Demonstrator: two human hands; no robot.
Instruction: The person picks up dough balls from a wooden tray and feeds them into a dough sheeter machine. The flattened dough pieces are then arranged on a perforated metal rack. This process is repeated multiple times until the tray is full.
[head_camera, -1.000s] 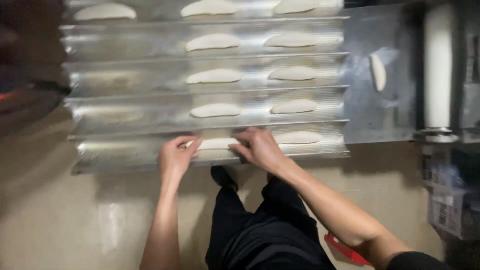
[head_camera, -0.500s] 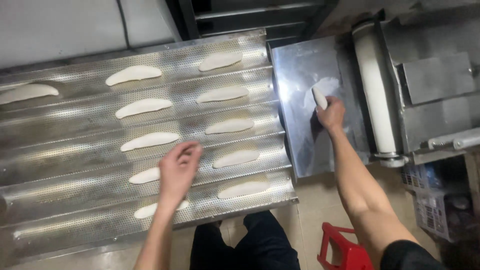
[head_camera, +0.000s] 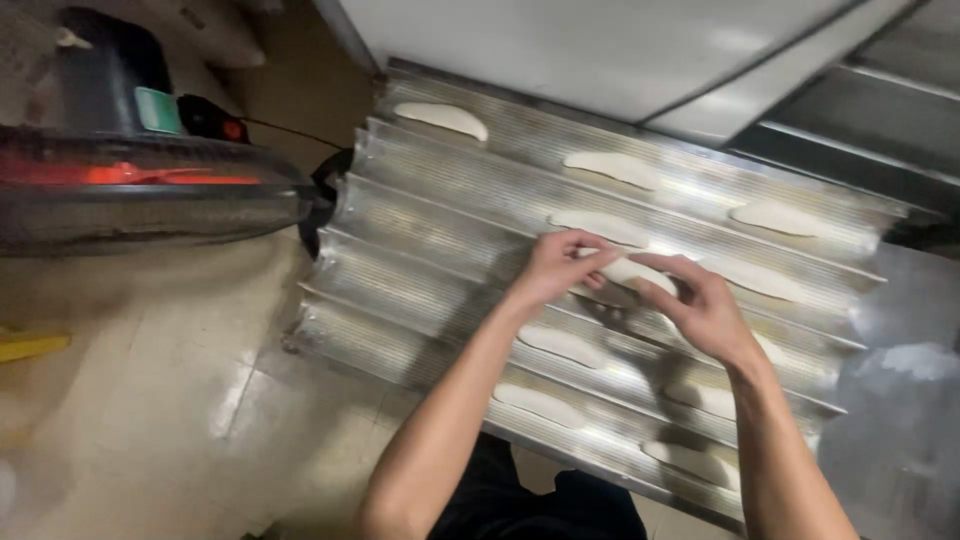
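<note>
At far left a black machine (head_camera: 110, 85) with a red stripe along its rim juts over the pale floor (head_camera: 150, 400). Right of it lies a corrugated metal tray (head_camera: 420, 215), its channels running slantwise across the view. Dough pieces sit in the channels: one near the top left (head_camera: 441, 118), others lower down (head_camera: 560, 345) and towards the right (head_camera: 780, 216).

Over the middle of the tray the left hand (head_camera: 556, 266) is curled, its fingertips pinching the left end of a dough piece (head_camera: 632, 272). The right hand (head_camera: 700, 303) meets it from the other side, fingers bent and touching the same piece's right end. The piece sits in a middle channel, between both hands. At far right a flat steel surface (head_camera: 900, 400) adjoins the tray.
</note>
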